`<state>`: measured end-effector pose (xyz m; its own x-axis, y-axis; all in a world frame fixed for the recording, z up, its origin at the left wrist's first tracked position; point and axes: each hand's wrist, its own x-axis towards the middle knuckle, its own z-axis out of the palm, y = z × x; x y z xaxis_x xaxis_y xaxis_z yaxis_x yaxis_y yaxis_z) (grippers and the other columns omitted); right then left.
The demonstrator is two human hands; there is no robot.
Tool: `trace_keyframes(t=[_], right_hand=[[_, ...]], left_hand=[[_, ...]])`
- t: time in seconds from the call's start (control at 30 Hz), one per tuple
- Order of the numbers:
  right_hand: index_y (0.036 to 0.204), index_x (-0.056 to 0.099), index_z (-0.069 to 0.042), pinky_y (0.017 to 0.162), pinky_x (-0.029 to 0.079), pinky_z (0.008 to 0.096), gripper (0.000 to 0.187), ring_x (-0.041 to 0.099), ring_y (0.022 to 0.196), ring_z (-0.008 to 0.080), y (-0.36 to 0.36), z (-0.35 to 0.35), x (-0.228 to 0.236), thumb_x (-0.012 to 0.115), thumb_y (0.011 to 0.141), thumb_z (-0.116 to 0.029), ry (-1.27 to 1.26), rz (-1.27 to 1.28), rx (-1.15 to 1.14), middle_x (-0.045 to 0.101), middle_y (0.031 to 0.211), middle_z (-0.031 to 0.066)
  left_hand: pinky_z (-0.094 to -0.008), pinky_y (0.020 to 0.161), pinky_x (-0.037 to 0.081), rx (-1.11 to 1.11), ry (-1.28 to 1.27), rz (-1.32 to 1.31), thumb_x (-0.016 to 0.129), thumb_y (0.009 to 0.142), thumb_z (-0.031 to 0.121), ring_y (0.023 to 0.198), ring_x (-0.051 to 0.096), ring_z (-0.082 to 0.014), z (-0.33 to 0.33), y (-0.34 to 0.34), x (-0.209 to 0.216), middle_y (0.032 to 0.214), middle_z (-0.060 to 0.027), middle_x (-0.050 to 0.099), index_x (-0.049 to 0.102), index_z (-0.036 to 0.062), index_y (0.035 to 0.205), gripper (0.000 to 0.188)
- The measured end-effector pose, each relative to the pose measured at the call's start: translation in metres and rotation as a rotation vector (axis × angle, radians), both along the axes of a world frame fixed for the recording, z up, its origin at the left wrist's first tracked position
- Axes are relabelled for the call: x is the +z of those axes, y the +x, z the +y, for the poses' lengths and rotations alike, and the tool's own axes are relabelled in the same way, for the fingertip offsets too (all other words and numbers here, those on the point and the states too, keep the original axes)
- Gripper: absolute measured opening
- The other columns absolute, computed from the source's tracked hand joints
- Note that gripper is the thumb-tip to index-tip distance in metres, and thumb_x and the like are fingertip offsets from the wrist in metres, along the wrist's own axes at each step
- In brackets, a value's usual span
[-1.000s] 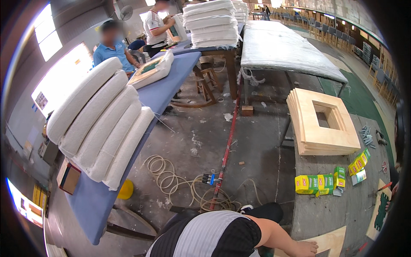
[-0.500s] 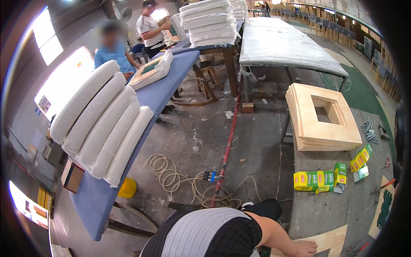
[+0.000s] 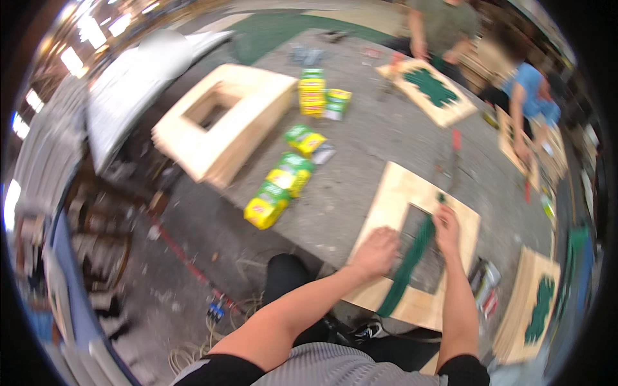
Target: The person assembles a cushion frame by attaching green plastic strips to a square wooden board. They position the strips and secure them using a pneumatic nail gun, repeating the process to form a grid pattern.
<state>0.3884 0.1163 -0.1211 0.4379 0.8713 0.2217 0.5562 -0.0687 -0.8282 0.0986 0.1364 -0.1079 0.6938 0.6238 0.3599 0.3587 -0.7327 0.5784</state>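
A flat plywood frame (image 3: 389, 199) with a rectangular opening lies tilted on the table in front of me. A green webbing strap (image 3: 407, 270) runs lengthwise across the opening, from the near edge to the far edge. My right hand (image 3: 446, 226) is closed on the strap near its far end, at the right of the opening. My left hand (image 3: 376, 253) rests closed on the left side of the frame, beside the opening. Its fingers curl under, so I cannot make out whether it holds anything. A metal hand tool (image 3: 484, 281) lies right of my right forearm.
At left stands a stack of plywood frames (image 3: 177, 138). Green and yellow boxes (image 3: 269, 202) lie beside it, with loose staple strips (image 3: 306, 55) farther back. A red-handled tool (image 3: 456, 140) lies beyond my frame. Webbed frames (image 3: 515, 315) lie at right. Two people work across the table.
My view has swung right, from the floor and stacked cushions to the worktable. Both hands now show at the frame, with the right one gripping the strap; before, only one hand showed on plywood.
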Motion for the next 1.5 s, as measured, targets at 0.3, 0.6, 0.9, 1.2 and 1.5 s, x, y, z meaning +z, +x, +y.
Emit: trace_keyframes(t=[0.3, 0.6, 0.9, 1.2, 1.5], right_hand=[[0.092, 0.071, -0.004, 0.095, 0.051, 0.0414, 0.010, 0.062, 0.110, 0.0328, -0.034, 0.023, 0.035, 0.075, 0.086, -0.010, -0.044, -0.459, -0.034, 0.065, 0.118, 0.0156], [0.090, 0.074, -0.006, 0.086, 0.051, 0.0450, 0.009, 0.063, 0.096, 0.0342, -0.048, 0.058, 0.037, 0.074, 0.088, -0.015, -0.221, -0.360, -0.084, 0.066, 0.096, 0.0139], [0.089, 0.073, -0.005, 0.082, 0.053, 0.0448, 0.014, 0.067, 0.088, 0.0327, -0.042, 0.064, 0.043, 0.076, 0.086, -0.018, -0.283, -0.268, -0.122, 0.068, 0.092, 0.0144], [0.090, 0.072, -0.004, 0.078, 0.055, 0.0421, 0.020, 0.069, 0.086, 0.0296, -0.037, 0.065, 0.044, 0.080, 0.084, -0.021, -0.311, -0.202, -0.137, 0.071, 0.091, 0.0131], [0.088, 0.072, -0.006, 0.077, 0.055, 0.0420, 0.020, 0.070, 0.085, 0.0291, -0.037, 0.068, 0.040, 0.083, 0.080, -0.021, -0.333, -0.175, -0.177, 0.072, 0.089, 0.0122]], left_hand=[[-0.0501, 0.115, 0.039, -0.018, 0.074, -0.049, 0.066, 0.092, 0.016, 0.131, 0.051, -0.0400, -0.002, -0.007, 0.016, 0.133, -0.0203, 0.059, 0.064, 0.0001, 0.120, 0.032], [-0.0504, 0.115, 0.039, -0.029, 0.061, -0.052, 0.067, 0.091, 0.014, 0.130, 0.052, -0.0405, 0.000, -0.006, 0.020, 0.132, -0.0202, 0.059, 0.063, -0.0009, 0.119, 0.031], [-0.0510, 0.116, 0.037, -0.035, 0.050, -0.035, 0.066, 0.092, 0.015, 0.133, 0.050, -0.0412, -0.002, -0.008, 0.022, 0.134, -0.0209, 0.058, 0.063, -0.0012, 0.121, 0.034], [-0.0501, 0.117, 0.037, -0.030, 0.040, -0.041, 0.065, 0.094, 0.016, 0.133, 0.050, -0.0415, -0.004, -0.007, 0.023, 0.135, -0.0211, 0.059, 0.063, -0.0001, 0.123, 0.033], [-0.0511, 0.117, 0.036, -0.005, 0.009, 0.018, 0.064, 0.096, 0.018, 0.133, 0.049, -0.0422, 0.043, 0.024, 0.030, 0.133, -0.0185, 0.060, 0.062, 0.0023, 0.125, 0.033]])
